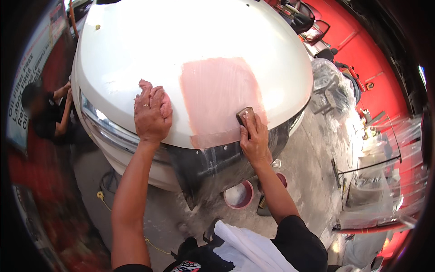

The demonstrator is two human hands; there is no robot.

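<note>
A tall banner sign (27, 81) with dark lettering is seen at the far left. On the white car hood (136, 41), a pink rag (156, 93) is pressed flat under the left hand (152, 113) near the front edge; a dark sanding block (244, 115) is pinched by the right hand (254, 138) on the pink filler patch (217, 90).

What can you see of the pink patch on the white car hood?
The pink patch is a roughly rectangular, matte, streaky area, seemingly filler or primer, on the glossy white car hood. It runs down to the hood's front edge. The right hand presses a small dark block on its lower right edge; the left hand rests apart, on a pink cloth.
</note>
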